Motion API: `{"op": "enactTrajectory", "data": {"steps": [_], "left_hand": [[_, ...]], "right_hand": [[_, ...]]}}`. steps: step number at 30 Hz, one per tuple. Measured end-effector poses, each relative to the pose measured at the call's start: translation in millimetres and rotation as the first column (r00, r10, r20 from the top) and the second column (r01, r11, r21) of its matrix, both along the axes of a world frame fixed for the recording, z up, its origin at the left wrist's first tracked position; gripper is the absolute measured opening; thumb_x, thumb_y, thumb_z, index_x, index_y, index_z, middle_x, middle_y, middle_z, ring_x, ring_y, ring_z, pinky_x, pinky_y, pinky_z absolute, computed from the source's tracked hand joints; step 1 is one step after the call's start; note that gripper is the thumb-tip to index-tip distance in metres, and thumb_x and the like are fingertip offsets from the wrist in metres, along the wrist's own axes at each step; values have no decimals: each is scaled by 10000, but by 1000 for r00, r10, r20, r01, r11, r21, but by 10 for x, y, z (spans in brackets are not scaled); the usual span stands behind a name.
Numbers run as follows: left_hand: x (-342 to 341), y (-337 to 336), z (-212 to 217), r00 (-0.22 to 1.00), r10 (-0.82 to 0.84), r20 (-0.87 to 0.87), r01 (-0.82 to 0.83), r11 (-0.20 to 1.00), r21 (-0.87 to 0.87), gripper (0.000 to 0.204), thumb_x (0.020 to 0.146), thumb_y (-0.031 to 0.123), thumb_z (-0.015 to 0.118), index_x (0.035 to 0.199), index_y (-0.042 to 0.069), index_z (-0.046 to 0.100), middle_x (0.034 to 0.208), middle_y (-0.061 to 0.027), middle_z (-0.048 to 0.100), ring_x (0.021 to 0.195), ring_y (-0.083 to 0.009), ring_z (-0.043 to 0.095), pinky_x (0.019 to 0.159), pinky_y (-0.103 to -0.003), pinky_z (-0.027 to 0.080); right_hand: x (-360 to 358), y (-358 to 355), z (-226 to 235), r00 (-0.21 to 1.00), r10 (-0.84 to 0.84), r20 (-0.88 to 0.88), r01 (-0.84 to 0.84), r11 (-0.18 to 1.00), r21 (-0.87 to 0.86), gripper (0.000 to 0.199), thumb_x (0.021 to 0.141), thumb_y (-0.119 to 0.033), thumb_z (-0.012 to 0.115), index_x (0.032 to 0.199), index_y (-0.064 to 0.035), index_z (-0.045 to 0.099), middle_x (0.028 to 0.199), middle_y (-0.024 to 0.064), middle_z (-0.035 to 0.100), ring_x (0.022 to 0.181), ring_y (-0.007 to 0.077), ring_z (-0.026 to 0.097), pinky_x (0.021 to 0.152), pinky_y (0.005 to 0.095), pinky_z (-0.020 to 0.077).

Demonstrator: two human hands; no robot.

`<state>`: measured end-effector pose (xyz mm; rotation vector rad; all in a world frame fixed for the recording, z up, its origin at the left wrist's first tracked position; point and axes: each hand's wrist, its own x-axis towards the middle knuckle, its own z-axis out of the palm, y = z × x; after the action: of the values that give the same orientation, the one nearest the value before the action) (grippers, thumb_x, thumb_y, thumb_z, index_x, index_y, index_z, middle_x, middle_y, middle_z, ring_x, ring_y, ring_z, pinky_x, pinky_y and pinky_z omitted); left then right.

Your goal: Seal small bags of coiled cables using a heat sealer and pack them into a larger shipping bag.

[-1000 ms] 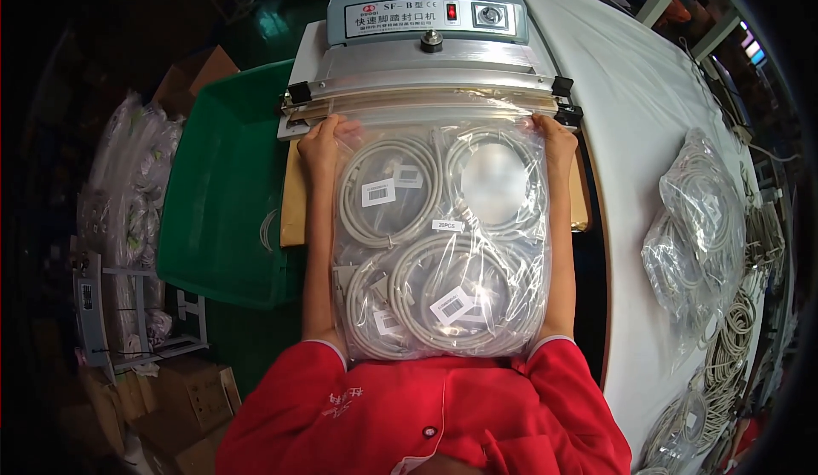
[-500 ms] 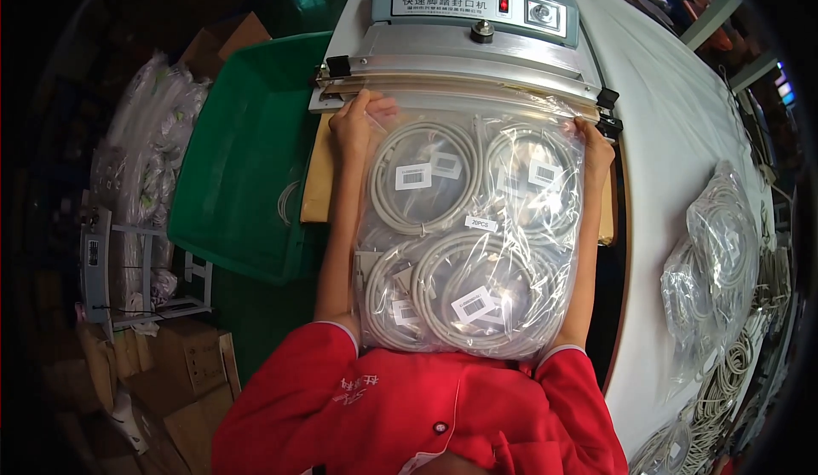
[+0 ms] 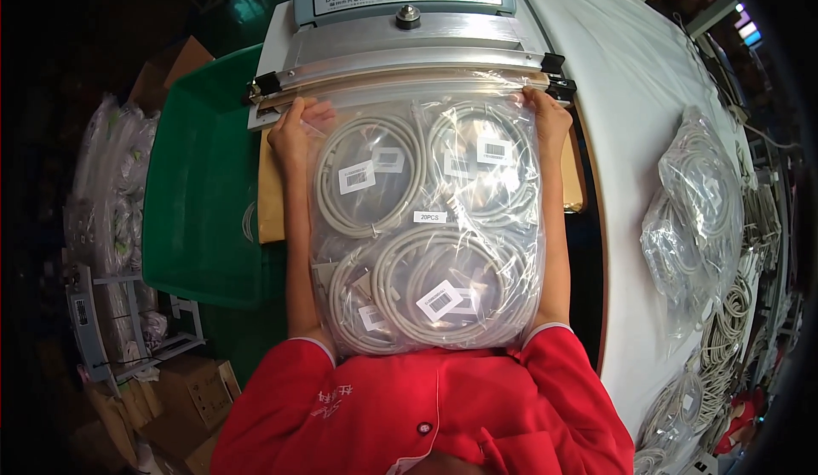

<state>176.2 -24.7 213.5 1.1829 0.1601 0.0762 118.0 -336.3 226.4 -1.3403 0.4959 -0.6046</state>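
While both forearms reach forward out of red sleeves, a large clear plastic bag full of coiled grey cables lies between them, spanning from the chest to the fingertips. The left hand grips the bag's upper left corner, fingers curled over the film and thumb on top. The right hand pinches the upper right corner in the same closed manner. Under the wrists sits a brown board. Just beyond the fingertips, the bag's mouth lies in the closed bar of a grey sealing machine. Left of the left arm stands a green bin; well right of the right hand, more bagged cables rest on a white table.
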Motion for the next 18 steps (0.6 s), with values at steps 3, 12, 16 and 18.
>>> {"op": "enactTrajectory", "data": {"steps": [3, 12, 16, 18], "left_hand": [[-6, -3, 4, 1000, 8, 2, -8, 1000, 17, 291, 777, 179, 420, 830, -101, 476, 756, -215, 554, 628, -272, 557, 610, -301, 452], [-92, -78, 85, 1000, 25, -9, -25, 1000, -16, 281, 756, 193, 468, 825, -77, 503, 765, -195, 559, 614, -246, 548, 589, -297, 446], [-120, -99, 118, 1000, 24, -10, -24, 999, -21, 281, 755, 193, 464, 824, -76, 506, 761, -194, 560, 611, -241, 547, 588, -293, 444], [-117, -91, 121, 999, 31, -16, -31, 999, -22, 282, 755, 192, 462, 824, -77, 505, 758, -194, 560, 610, -241, 548, 587, -291, 443]], "right_hand": [[3, 22, -4, 1000, 24, 15, -23, 999, -28, 154, 666, -78, 528, 736, 46, 588, 650, 44, 559, 576, 77, 485, 539, 167, 371], [-19, -40, -15, 999, 32, 5, -32, 999, -17, 179, 675, -103, 533, 759, 46, 586, 678, 56, 564, 592, 87, 496, 553, 170, 381], [-2, -74, -32, 999, 36, -14, -37, 998, -50, 184, 675, -106, 536, 767, 46, 585, 691, 60, 567, 602, 90, 501, 564, 171, 385], [1, -75, -42, 999, 40, -10, -40, 998, -42, 185, 674, -105, 537, 769, 47, 585, 697, 63, 568, 608, 92, 504, 568, 172, 388]]}}
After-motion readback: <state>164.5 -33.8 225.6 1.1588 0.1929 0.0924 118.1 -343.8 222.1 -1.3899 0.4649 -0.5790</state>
